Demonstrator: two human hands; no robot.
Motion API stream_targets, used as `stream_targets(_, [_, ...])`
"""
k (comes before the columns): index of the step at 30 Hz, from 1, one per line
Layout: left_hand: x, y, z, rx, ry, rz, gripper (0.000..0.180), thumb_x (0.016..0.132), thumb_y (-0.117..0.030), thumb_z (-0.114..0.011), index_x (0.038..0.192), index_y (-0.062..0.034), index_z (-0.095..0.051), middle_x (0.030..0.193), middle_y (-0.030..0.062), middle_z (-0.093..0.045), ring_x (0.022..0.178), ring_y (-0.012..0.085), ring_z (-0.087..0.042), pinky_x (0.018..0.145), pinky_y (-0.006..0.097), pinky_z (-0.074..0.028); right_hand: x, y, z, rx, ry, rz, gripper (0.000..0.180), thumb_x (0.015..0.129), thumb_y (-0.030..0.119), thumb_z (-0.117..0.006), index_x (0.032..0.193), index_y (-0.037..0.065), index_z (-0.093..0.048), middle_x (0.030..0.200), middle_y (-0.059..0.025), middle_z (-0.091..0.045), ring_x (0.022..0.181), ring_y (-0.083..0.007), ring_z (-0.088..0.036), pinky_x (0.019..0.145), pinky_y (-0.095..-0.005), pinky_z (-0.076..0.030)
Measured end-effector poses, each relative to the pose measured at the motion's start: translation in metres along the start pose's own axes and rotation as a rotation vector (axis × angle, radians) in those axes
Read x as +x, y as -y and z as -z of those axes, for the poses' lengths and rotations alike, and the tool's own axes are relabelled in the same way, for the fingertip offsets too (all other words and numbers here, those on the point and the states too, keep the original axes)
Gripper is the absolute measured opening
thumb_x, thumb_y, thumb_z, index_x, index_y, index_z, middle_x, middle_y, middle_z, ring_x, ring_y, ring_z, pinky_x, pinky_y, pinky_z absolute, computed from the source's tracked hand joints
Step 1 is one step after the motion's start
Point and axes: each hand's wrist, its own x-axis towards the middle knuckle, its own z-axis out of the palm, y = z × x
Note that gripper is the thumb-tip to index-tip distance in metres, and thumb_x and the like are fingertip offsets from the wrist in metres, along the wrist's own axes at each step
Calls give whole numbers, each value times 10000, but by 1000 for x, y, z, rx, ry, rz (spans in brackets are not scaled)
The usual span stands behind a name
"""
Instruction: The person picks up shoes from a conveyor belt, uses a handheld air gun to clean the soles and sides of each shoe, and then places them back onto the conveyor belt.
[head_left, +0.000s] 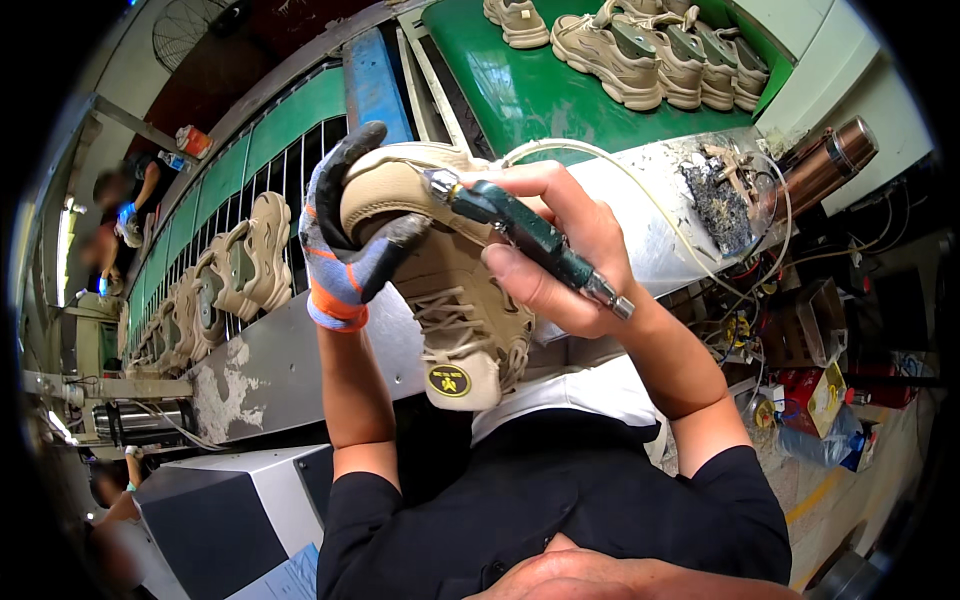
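A beige lace-up sneaker (440, 285) is held up in front of my chest, its tongue with a black-and-yellow oval label toward me. My left hand (340, 235), in a grey-purple glove with orange bands and black coated fingers, is wrapped around the shoe's far rounded end. In my bare right hand (575, 235) is a slim dark-green hand tool (525, 232) with metal fittings at both ends. Its silver tip lies at the edge of the shoe's rounded end; whether it touches cannot be made out. The sneaker's far side is hidden.
Several similar sneakers (620, 65) stand on a green surface (530, 110) at the back right. More shoes (262, 255) line a rack at left. A pale hose (640, 180) curves over the metal bench, near dark debris (722, 205). A copper-coloured cylinder (830, 165) and cables are at right.
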Motion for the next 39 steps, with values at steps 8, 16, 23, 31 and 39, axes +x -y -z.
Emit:
stream_targets(8, [7, 26, 18, 61, -53, -43, 755, 706, -227, -743, 1345, 44, -447, 1199, 138, -589, 1085, 202, -588, 945, 329, -469, -66, -56, -15, 257, -137, -88, 455, 850, 13, -540, 1284, -25, -408, 690, -82, -547, 595, -98, -502, 542, -247, -415])
stream_targets(16, [0, 48, 32, 69, -148, -7, 735, 777, -360, -705, 1334, 53, -461, 1227, 146, -582, 1095, 208, -573, 954, 327, -446, -132, -93, -35, 200, -173, -159, 425, 858, 3, -538, 1267, -4, -422, 755, -72, -558, 610, -94, -515, 555, -252, -438])
stream_targets(23, [-16, 72, 55, 27, -229, 27, 713, 861, -456, -613, 1335, 47, -441, 1225, 164, -576, 1107, 251, -579, 960, 374, -457, -158, -96, -39, 250, -148, -228, 400, 868, 15, -544, 1255, -5, -447, 746, -60, -572, 621, -82, -507, 584, -244, -435])
stream_targets(31, [-91, 101, 99, -315, -433, 289, 566, 963, -440, -460, 1308, 7, -487, 1306, 148, -550, 1184, 263, -539, 1028, 407, -414, -156, -93, -42, 464, -201, -450, 364, 891, 57, -536, 1240, -11, -457, 773, -46, -546, 627, -85, -499, 578, -246, -429])
stream_targets(39, [-175, 73, 99, 217, -458, 500, 568, 976, -452, -441, 1371, -44, -443, 1370, 135, -495, 1225, 279, -502, 1057, 446, -388, -142, -96, -60, 480, -248, -582, 351, 890, 87, -566, 1221, 27, -466, 779, -8, -524, 613, -55, -466, 557, -226, -395])
